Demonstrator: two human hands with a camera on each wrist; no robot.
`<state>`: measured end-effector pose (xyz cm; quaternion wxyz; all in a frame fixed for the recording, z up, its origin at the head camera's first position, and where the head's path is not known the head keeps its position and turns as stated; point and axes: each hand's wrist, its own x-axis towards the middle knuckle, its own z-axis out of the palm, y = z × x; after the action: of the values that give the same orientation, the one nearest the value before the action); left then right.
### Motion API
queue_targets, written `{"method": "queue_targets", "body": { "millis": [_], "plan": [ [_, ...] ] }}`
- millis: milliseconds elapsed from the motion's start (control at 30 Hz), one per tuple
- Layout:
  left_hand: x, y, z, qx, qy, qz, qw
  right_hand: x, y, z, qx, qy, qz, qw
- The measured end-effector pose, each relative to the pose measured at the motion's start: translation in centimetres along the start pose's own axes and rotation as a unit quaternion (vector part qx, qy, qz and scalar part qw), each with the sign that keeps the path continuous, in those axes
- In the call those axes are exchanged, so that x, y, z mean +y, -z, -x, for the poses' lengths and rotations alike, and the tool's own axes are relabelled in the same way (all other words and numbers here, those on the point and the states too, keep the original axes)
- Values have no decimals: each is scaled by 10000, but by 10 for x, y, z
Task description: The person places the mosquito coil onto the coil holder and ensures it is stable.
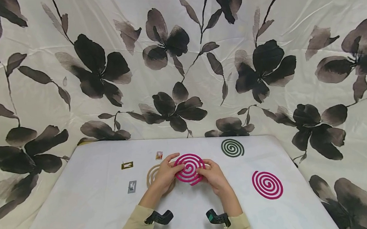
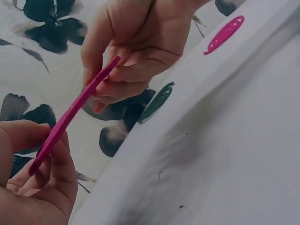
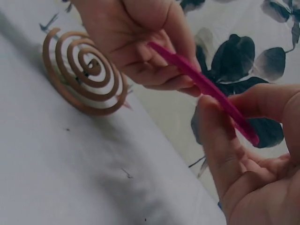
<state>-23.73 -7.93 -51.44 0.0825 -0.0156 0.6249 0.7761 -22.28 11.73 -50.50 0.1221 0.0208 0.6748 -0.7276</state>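
Note:
Both hands hold a pink mosquito coil [image 1: 189, 168] above the table, each pinching one side between thumb and fingers. My left hand [image 1: 166, 175] grips its left edge and my right hand [image 1: 215, 178] its right edge. In the left wrist view the coil [image 2: 75, 111] appears edge-on and tilted; the right wrist view also shows the coil [image 3: 213, 91] from its edge. A tan mosquito coil [image 3: 84, 104] lies on the table beneath my left hand, which partly hides it in the head view.
On the right lies another pink coil [image 1: 267, 185], with a dark green coil [image 1: 232, 148] at the back. A gold metal stand [image 1: 127, 165], a silver stand [image 1: 132, 187] and a small colourful piece [image 1: 159, 155] lie left. A floral cloth [image 1: 186, 65] hangs behind the white table [image 1: 87, 192].

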Motion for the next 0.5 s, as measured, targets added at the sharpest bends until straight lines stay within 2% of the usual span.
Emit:
{"method": "queue_targets", "body": {
  "millis": [167,333,500],
  "plan": [
    [-2,1,4,-100,-18,-192,9998,-1,-3,4,-260,-110,301,9991],
    [-3,3,8,-264,90,-411,9988,0,-6,4,-168,-28,310,9994],
    [-4,5,12,-348,113,-184,9992,1,-9,7,15,22,174,9998]
  ]
}}
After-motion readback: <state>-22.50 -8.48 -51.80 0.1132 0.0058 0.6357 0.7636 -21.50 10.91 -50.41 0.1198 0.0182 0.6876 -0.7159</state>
